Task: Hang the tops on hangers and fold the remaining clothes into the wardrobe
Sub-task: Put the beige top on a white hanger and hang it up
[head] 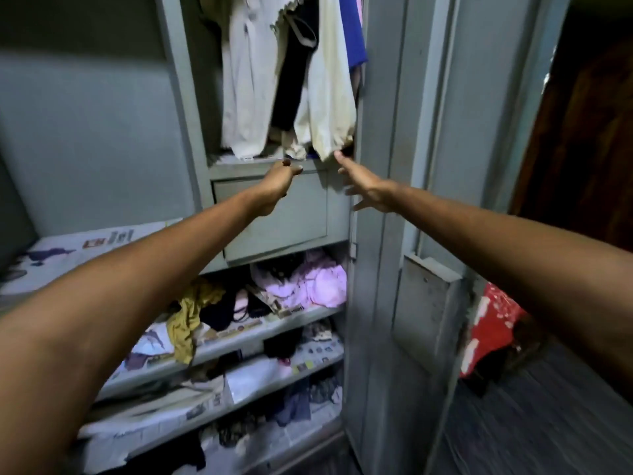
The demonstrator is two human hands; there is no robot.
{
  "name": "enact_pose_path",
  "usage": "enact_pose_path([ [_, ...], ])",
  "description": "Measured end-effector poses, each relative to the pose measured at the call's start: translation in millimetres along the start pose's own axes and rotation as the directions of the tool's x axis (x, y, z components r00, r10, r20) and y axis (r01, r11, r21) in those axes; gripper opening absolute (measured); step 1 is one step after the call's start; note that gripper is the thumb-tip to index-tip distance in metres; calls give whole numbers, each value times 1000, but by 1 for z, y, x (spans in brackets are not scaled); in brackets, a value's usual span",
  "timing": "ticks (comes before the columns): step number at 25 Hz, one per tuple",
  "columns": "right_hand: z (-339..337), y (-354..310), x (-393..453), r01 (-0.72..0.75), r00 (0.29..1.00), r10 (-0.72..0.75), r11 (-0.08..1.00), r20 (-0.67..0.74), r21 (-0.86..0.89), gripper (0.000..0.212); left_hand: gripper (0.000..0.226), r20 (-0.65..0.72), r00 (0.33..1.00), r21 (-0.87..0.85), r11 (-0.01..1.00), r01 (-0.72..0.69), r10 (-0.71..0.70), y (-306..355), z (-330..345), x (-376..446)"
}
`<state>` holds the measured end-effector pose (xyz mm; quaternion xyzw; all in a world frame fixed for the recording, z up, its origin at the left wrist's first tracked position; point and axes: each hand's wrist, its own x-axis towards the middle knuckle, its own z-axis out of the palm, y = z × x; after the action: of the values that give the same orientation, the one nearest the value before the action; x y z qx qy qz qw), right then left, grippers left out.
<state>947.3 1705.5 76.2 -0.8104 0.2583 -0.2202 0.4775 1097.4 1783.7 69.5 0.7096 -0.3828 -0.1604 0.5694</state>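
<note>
While both arms reached into the wardrobe, the left hand was curled on nothing visible and the right hand spread at the hanging tops (shelf clothes lay unfolded); folding those seemingly came next.

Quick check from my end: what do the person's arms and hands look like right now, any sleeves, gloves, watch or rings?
Both forearms are bare as far as the frame shows, with no sleeves in view. The left hand and right hand wear no gloves. No watch, bracelet or ring shows, though the light is dim and the picture slightly blurred.
</note>
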Motion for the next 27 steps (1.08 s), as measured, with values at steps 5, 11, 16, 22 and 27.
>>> enact_pose_path([
  [5,22,82,-83,-188,975,187,982,118,-2,64,17,45,991,-15,992,129,-128,-63,62,-77],
  [11,58,173,-168,-339,926,322,939,198,57,64,27,103,946,-13,950,312,-309,-149,115,-188],
  [16,60,231,-241,-450,870,431,892,239,31,66,34,118,863,-121,856,503,-491,-182,159,-255],
  [22,-1,272,-297,-521,853,509,844,119,129,68,32,368,791,-107,823,558,-488,-164,248,-271],
  [27,-75,294,-348,-580,783,612,783,-109,227,67,31,535,747,-28,875,483,-395,-119,338,-288],
])
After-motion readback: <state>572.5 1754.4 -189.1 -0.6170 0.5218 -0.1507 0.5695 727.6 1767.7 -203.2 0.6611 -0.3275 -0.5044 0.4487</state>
